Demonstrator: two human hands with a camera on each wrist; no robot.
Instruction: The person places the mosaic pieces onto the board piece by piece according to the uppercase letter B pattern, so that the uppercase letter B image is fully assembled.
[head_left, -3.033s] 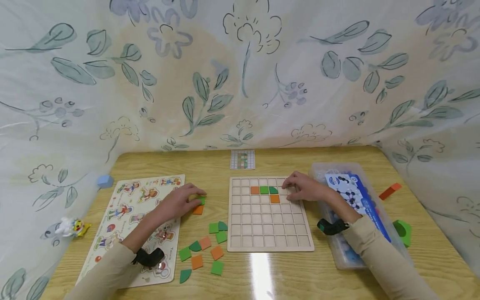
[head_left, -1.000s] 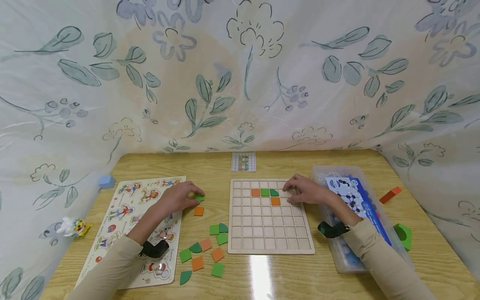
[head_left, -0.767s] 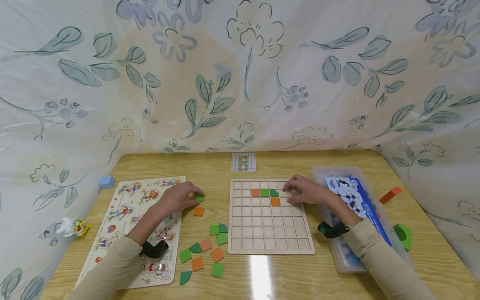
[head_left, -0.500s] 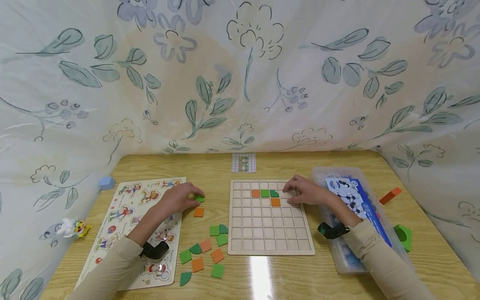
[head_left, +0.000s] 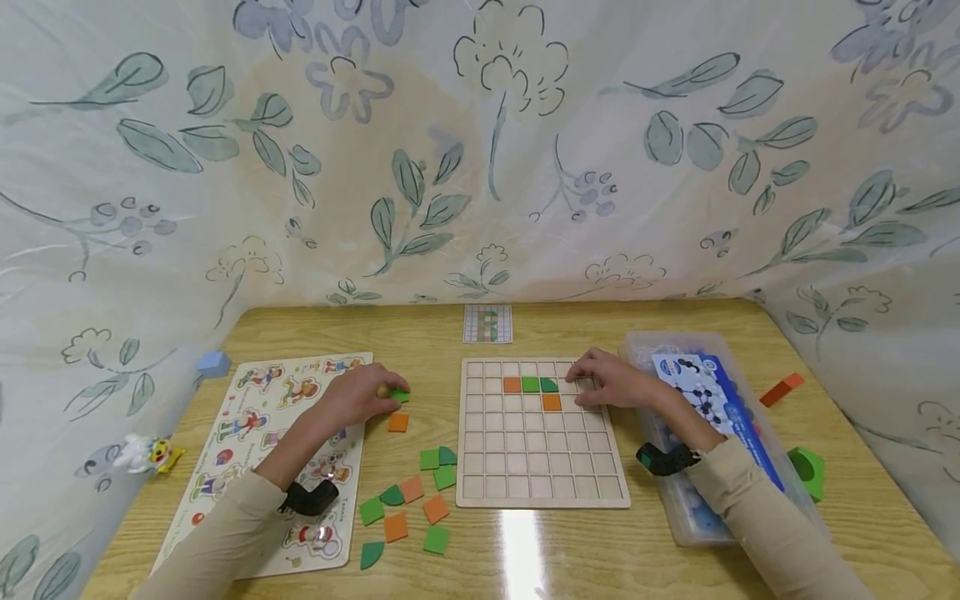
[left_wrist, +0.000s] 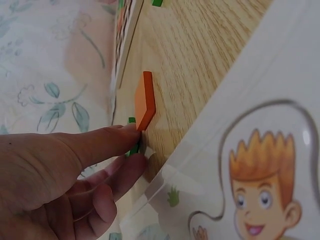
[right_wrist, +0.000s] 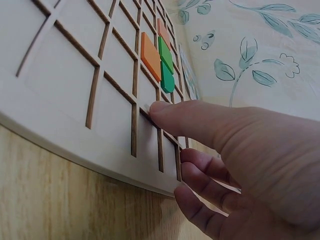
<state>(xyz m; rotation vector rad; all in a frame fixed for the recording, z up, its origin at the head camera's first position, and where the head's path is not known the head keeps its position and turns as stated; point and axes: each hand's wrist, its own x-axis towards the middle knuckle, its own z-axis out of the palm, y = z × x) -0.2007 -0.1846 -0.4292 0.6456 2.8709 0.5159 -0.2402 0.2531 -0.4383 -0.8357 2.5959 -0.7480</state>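
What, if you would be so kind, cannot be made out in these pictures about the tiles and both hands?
- Small green tile: head view, mostly covered by the left hand; shape unclear.
- Small pattern card: head view, too small to read.
- Right hand on the wooden grid board: the cells beneath are hidden.

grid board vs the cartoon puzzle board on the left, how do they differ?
The grid board is plain wood with square cells; the cartoon puzzle board is white with printed figures. The grid board holds four orange and green tiles; the cartoon puzzle board holds none. The right hand rests on the grid board, while the left forearm lies over the cartoon puzzle board. Both lie flat on the table.
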